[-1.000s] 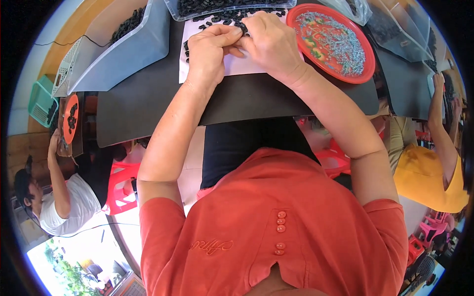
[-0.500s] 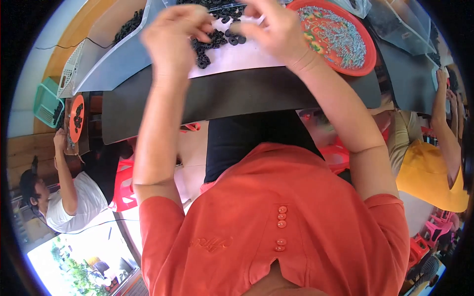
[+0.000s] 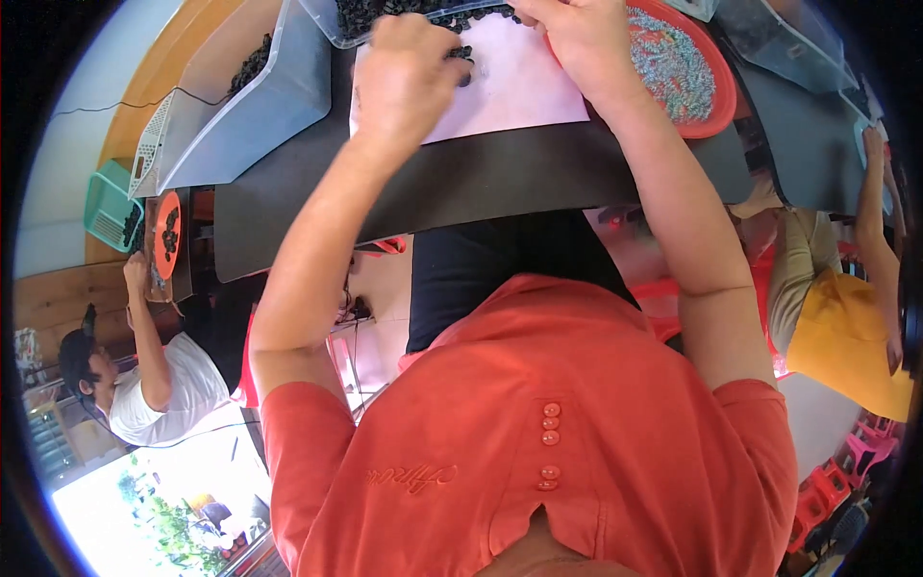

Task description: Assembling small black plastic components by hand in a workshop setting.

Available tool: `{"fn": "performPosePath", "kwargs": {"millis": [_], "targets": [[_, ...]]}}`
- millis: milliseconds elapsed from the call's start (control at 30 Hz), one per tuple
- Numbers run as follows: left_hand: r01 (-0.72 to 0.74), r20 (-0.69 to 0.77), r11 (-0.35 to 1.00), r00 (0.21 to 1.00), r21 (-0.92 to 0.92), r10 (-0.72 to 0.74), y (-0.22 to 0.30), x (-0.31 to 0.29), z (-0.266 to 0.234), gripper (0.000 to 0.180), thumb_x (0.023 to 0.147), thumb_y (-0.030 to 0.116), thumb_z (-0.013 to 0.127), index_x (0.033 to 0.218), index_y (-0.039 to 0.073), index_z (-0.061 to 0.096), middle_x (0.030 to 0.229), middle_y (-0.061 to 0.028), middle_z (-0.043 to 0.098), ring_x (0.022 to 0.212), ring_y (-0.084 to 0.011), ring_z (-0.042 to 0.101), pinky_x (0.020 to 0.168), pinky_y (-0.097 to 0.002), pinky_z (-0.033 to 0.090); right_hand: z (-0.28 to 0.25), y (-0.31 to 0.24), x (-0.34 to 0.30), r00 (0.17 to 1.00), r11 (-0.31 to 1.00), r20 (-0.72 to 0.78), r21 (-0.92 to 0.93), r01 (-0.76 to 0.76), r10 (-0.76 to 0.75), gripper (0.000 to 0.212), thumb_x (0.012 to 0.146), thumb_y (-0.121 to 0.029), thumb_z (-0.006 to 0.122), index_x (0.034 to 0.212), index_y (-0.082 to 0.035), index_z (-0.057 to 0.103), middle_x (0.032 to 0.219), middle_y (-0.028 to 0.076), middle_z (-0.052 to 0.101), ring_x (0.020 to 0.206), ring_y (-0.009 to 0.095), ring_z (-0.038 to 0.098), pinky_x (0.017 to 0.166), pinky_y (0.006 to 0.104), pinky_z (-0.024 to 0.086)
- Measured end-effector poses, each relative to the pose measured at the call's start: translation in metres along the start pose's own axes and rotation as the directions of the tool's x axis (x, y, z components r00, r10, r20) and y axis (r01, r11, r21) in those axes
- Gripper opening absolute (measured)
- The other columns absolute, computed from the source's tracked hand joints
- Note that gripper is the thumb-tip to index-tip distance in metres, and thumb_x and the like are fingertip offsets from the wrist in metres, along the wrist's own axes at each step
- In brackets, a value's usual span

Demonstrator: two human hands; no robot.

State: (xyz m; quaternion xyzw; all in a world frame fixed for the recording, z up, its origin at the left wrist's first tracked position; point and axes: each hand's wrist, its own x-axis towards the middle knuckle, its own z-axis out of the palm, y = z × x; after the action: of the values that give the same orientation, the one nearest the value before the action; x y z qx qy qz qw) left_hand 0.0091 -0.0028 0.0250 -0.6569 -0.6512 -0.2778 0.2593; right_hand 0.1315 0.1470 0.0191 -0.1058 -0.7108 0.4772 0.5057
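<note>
A white sheet (image 3: 519,91) lies on the dark table, with small black ring-shaped parts (image 3: 465,54) at its left and a row along its far edge. My left hand (image 3: 409,77) is over the sheet's left side, fingers curled against a few of these parts. Beyond it is a clear plastic tray (image 3: 338,37) heaped with black parts. My right hand (image 3: 588,43) is at the sheet's far right corner, beside the red round tray (image 3: 716,123) of small pale blue-grey pieces. Its thumb and finger look pinched; what they hold, if anything, cannot be made out.
A large translucent bin (image 3: 245,125) with black parts stands left on the dark table (image 3: 500,183). Another clear bin (image 3: 784,48) is at the far right. People sit on both sides, one in white (image 3: 163,389), one in yellow (image 3: 846,337). An orange plate (image 3: 166,236) lies further left.
The black parts that lay across the middle of the sheet are off it or under my left hand. My left hand has moved right and down; my right hand has shifted right.
</note>
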Motion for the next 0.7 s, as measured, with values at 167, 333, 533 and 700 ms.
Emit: {"fn": "performPosePath", "kwargs": {"millis": [167,333,533,700], "targets": [[-0.019,0.227,0.989,0.974,0.147,-0.015,-0.003,-0.008,0.043,0.017,0.069,0.018,0.072,0.08,0.006,0.065,0.084,-0.0069,0.059,0.088,-0.0284,0.057,0.066,-0.0407,0.05,0.003,-0.004,-0.002,1.0,0.999,0.029,-0.044,0.0,0.002,0.011,0.079,-0.004,0.068,0.089,0.0,0.066,0.075,0.004,0.066,0.07,0.008,0.058,0.064,0.0241,0.047],[0.573,0.316,0.686,0.819,-0.447,-0.478,-0.002,0.001,0.03,0.011,0.078,0.013,0.069,0.082,0.003,0.066,0.072,-0.0015,0.062,0.064,-0.0142,0.055,0.055,-0.0287,0.043,-0.003,-0.002,0.001,0.998,0.991,0.055,-0.127,0.028,-0.021,0.01,0.077,-0.003,0.068,0.087,0.0,0.066,0.075,0.005,0.066,0.07,0.009,0.06,0.064,0.0251,0.048],[0.578,0.608,-0.217,0.662,-0.786,-0.438,-0.003,0.021,0.005,0.018,0.088,0.017,0.062,0.081,0.0,0.064,0.07,-0.0063,0.06,0.06,-0.0139,0.053,0.052,-0.0253,0.039,0.004,-0.015,-0.003,0.976,0.994,0.21,0.075,-0.082,0.065,0.011,0.077,-0.004,0.068,0.087,0.001,0.065,0.078,0.007,0.066,0.073,0.011,0.061,0.067,0.0256,0.049],[0.514,0.732,-0.526,0.534,-0.678,-0.423,-0.006,0.024,0.007,0.018,0.089,0.021,0.059,0.081,0.004,0.059,0.069,-0.0069,0.058,0.059,-0.0166,0.054,0.049,-0.0255,0.038,0.007,-0.029,-0.007,0.973,0.995,0.209,0.004,0.101,-0.099,0.008,0.079,-0.003,0.066,0.085,0.002,0.064,0.078,0.009,0.065,0.073,0.014,0.063,0.067,0.0263,0.049]]}}
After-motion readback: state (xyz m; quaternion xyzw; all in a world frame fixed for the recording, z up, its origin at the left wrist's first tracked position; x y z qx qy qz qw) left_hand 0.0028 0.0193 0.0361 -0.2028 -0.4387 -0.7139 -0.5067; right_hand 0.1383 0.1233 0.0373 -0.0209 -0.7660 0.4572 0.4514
